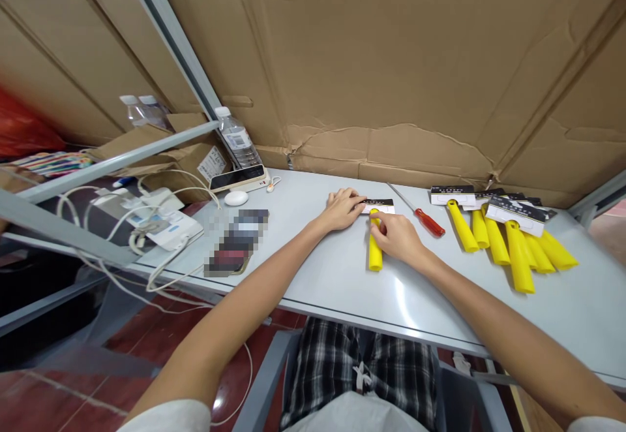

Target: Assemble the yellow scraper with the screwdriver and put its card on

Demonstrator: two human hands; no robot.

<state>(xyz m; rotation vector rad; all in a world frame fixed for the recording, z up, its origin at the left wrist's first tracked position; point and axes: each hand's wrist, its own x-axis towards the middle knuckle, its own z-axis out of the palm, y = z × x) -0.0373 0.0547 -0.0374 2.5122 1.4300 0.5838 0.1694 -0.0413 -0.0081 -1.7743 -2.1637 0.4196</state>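
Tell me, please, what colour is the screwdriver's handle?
Red, on the screwdriver lying beside the right hand; head view.

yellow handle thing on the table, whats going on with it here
A person seated at a grey table has both hands on one yellow-handled tool lying flat. The left hand presses on its black and white label card; the right hand grips the top of the handle. A red-handled screwdriver lies just beyond. To the right sits a pile of similar yellow tools, untouched.

blurred-out item (237, 241) near the cables, red object (22, 128) cut off left
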